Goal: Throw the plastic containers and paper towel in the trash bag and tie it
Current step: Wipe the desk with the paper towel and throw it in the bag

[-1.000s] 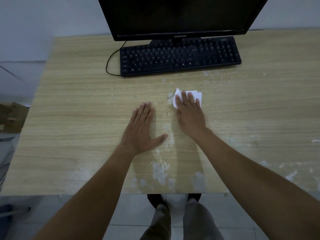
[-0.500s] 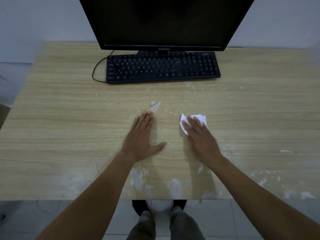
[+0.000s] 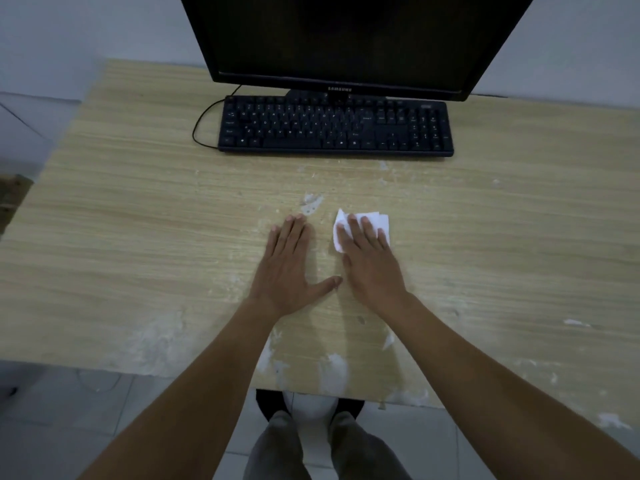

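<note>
A small folded white paper towel (image 3: pixel 379 220) lies on the wooden desk (image 3: pixel 138 220), a little in front of the keyboard. My right hand (image 3: pixel 372 265) lies flat on it with straight fingers, pressing it against the wood. My left hand (image 3: pixel 289 268) rests flat on the bare desk just to the left, fingers straight and thumb spread toward the right hand. No plastic containers and no trash bag appear in view.
A black keyboard (image 3: pixel 336 128) with a looping cable and a dark monitor (image 3: pixel 346 39) stand at the back of the desk. White smears and worn patches (image 3: pixel 332 372) mark the wood near the front edge. My legs and tiled floor show below.
My right hand has slid the paper towel across the desk, first rightward and nearer, then back toward the left hand. My left hand has stayed flat in place. The camera view has shifted.
</note>
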